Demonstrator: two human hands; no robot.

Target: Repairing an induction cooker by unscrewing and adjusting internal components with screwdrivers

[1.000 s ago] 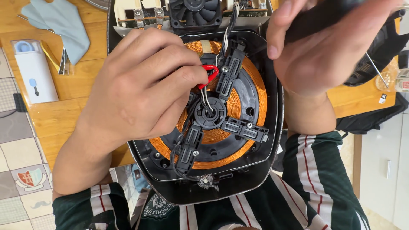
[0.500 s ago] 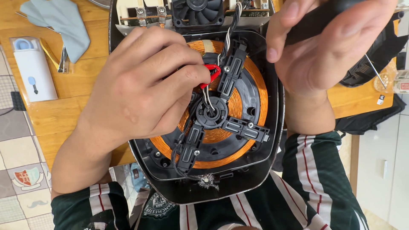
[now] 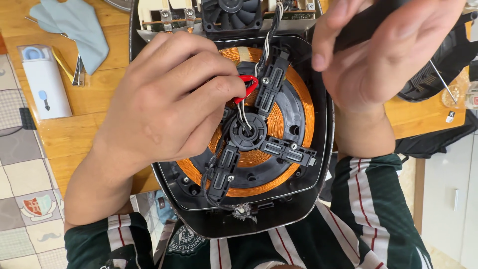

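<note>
while hands (image 3: pixel 164 107) pinch a red wire (image 3: pixel 249 85), a white box (image 3: pixel 44 89) lies left.

Your left hand (image 3: pixel 164 104) lies on the coil (image 3: pixel 279 154) inside the opened cooker housing (image 3: pixel 318 184) on the bench (image 3: pixel 64 134); the fan (image 3: pixel 231 12) sits behind, your right hand (image 3: pixel 383 55) to the right.
</note>
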